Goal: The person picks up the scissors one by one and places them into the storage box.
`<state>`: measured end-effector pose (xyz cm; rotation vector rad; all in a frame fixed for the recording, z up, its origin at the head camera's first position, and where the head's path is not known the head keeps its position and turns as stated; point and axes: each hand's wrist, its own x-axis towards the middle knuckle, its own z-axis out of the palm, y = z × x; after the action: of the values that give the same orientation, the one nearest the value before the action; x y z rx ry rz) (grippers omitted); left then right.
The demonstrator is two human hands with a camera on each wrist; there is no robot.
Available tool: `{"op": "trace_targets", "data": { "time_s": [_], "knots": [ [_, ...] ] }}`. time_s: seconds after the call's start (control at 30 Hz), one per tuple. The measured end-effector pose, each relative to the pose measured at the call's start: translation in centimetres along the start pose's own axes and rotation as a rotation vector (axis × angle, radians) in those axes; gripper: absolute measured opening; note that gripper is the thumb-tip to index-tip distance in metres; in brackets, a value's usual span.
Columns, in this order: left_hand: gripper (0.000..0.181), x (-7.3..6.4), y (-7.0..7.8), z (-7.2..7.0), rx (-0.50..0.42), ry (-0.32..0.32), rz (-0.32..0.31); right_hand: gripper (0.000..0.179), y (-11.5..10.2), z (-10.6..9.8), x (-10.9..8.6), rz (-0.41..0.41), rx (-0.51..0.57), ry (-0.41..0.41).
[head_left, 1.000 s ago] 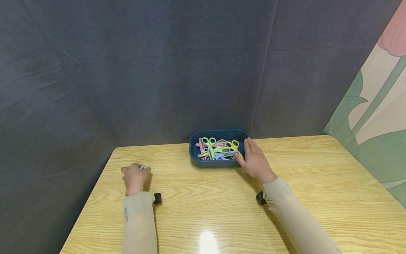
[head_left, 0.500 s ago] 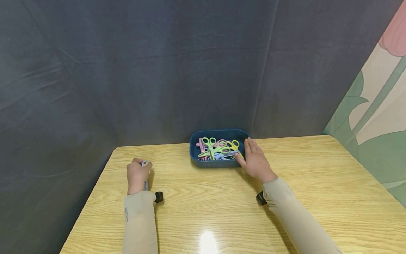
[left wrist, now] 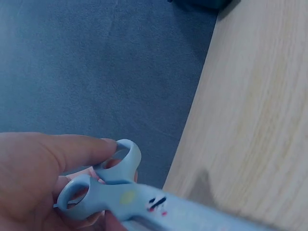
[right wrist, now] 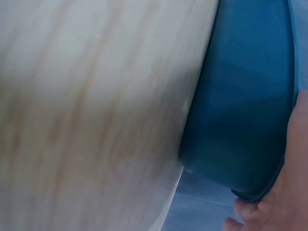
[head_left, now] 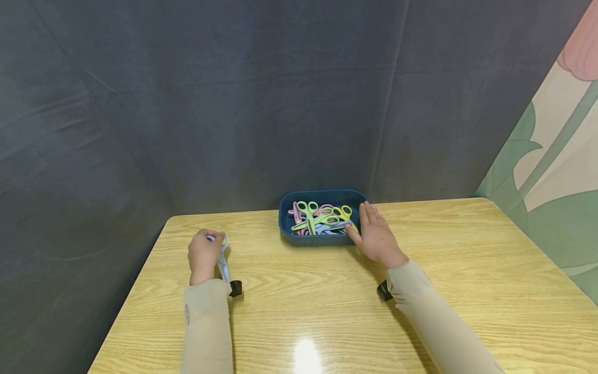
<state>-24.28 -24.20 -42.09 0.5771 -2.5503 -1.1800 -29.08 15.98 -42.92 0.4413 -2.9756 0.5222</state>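
Note:
In the head view my left hand [head_left: 203, 254] holds a pair of light blue scissors [head_left: 223, 266] over the left side of the table, blades pointing back toward the wrist. The left wrist view has thumb and fingers pinching the scissors [left wrist: 125, 197] at the handle loops, with a small printed picture near the pivot. My right hand [head_left: 377, 240] rests at the right end of a dark blue bin [head_left: 317, 241], fingers straight along its rim and thumb over the front edge. Inside lie green scissors [head_left: 310, 220], yellow scissors [head_left: 344, 212] and several others in pink and blue.
The pale wooden table [head_left: 280, 291] ends at a dark grey cloth [head_left: 233, 114] behind the bin. On the right stands a wall with a painted flower [head_left: 551, 171]. Black wrist straps [head_left: 384, 291] show below both hands.
My left hand has moved slightly right and turned, bringing the light blue scissors' blades out from beneath the hand and wrist. The right hand and bin have stayed in place.

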Motion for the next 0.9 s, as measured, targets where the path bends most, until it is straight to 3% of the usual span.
{"op": "trace_targets", "data": {
  "time_s": [0.17, 0.27, 0.63, 0.9],
  "knots": [
    [0.027, 0.0, 0.4, 0.0, -0.003, 0.073, 0.024, 0.082, -0.1, 0.0, 0.0, -0.002, 0.002, 0.003],
    [0.028, 0.0, 0.6, -0.1, -0.002, 0.084, 0.020, 0.081, -0.2, 0.0, 0.0, -0.006, 0.001, 0.010],
    [0.027, 0.1, 1.2, 0.1, -0.005, 0.089, 0.016, 0.081, -0.1, 0.1, 0.0, -0.013, -0.002, 0.033],
    [0.024, -0.1, 1.6, 0.3, -0.066, 0.042, 0.022, 0.082, -0.1, 0.0, 0.0, -0.001, -0.009, 0.000]
  ]
}}
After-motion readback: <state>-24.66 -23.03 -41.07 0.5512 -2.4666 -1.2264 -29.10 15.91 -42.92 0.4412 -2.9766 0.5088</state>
